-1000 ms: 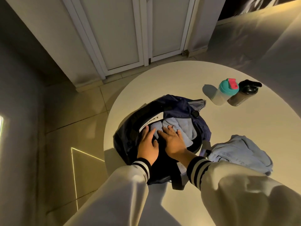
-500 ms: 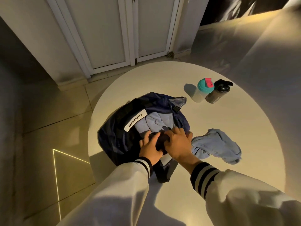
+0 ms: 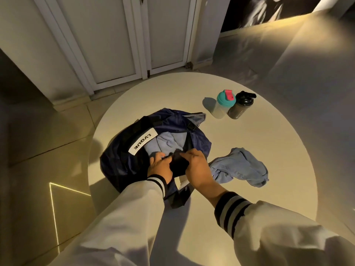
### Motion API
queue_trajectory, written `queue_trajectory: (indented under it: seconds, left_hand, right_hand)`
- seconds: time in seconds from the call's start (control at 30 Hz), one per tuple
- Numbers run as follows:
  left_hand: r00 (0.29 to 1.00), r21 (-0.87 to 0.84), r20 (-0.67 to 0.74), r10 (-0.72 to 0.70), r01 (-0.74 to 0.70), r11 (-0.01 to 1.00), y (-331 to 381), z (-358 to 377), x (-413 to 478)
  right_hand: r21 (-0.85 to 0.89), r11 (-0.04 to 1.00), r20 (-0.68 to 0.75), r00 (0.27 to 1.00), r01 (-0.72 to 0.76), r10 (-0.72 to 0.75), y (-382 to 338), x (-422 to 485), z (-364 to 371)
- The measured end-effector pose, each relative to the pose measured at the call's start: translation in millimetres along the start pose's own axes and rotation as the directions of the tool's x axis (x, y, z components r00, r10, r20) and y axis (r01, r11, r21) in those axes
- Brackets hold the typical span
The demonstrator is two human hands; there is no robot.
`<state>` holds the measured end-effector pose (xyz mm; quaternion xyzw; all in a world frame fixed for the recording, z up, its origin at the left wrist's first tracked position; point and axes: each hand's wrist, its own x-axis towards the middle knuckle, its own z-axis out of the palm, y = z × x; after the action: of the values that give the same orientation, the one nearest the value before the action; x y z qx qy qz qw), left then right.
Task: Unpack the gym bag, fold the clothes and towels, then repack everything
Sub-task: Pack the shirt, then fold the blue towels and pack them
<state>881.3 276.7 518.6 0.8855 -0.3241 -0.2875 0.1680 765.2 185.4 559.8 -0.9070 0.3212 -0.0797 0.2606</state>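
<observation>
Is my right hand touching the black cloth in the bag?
Touching. Head view: the right hand grips one side of the black cloth, the left hand the other, over the open gym bag.

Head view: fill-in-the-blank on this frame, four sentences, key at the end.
1. The white label on the navy fabric gym bag reads ____.
2. The clear plastic shaker bottle beside the black shaker bottle has a ____ lid.
3. The left hand and right hand grip a black cloth bundle at the mouth of the open ____.
4. The crumpled light blue cloth lies on the round white table, to the ____ of the bag.

Missing: LVQUE; teal; bag; right.
</observation>
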Motion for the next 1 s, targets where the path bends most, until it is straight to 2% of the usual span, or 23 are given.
queue_trajectory:
  seconds: [0.1, 0.17, 0.27, 0.33, 0.4, 0.5, 0.63, 0.73, 0.8, 0.9, 1.0]
  left_hand:
    - [0.999, 0.082, 0.034, -0.012, 0.010, 0.997, 5, -11, 2]
    - [1.000, 0.025, -0.023, 0.010, -0.010, 1.000, 8, -12, 5]
    - [0.981, -0.124, -0.166, 0.105, -0.127, 0.984, 12, -11, 17]
    - [0.973, -0.157, -0.179, 0.149, -0.178, 0.971, 18, -12, 29]
    - [0.984, -0.041, -0.079, 0.161, -0.165, 0.985, 22, -14, 43]
    - [0.990, 0.205, 0.114, 0.081, -0.103, 0.973, 21, -18, 60]
    - [0.977, 0.253, 0.206, -0.058, 0.004, 0.968, 23, -21, 75]
    - [0.979, 0.248, 0.169, -0.110, 0.066, 0.967, 22, -23, 82]
    - [0.986, 0.233, 0.140, -0.096, 0.062, 0.971, 21, -23, 84]
    - [0.998, 0.181, 0.054, -0.022, 0.012, 0.983, 21, -12, 73]
    - [0.995, 0.038, -0.009, 0.100, -0.099, 0.994, 19, 2, 58]
  right_hand:
    - [-0.029, 0.999, 0.043, 0.999, -0.016, 0.017, 3, 2, -4]
    - [-0.016, 1.000, 0.090, 0.996, -0.009, 0.010, 5, 6, -7]
    - [0.032, 0.999, 0.106, 0.994, -0.015, 0.011, 6, 20, -9]
    - [0.052, 0.998, 0.095, 0.995, -0.034, 0.029, 8, 29, -9]
    - [0.070, 0.997, 0.119, 0.992, -0.042, 0.034, 12, 39, -6]
    - [0.105, 0.994, 0.136, 0.990, -0.036, 0.021, 15, 49, -1]
    - [0.136, 0.990, 0.071, 0.997, -0.047, 0.038, 16, 53, 8]
    - [0.145, 0.988, 0.084, 0.995, -0.058, 0.046, 18, 58, 14]
    - [0.161, 0.985, 0.099, 0.994, -0.064, 0.049, 19, 63, 14]
    - [0.188, 0.981, 0.123, 0.992, -0.052, 0.029, 18, 64, 13]
    - [0.203, 0.978, 0.146, 0.989, -0.051, 0.021, 25, 60, 11]
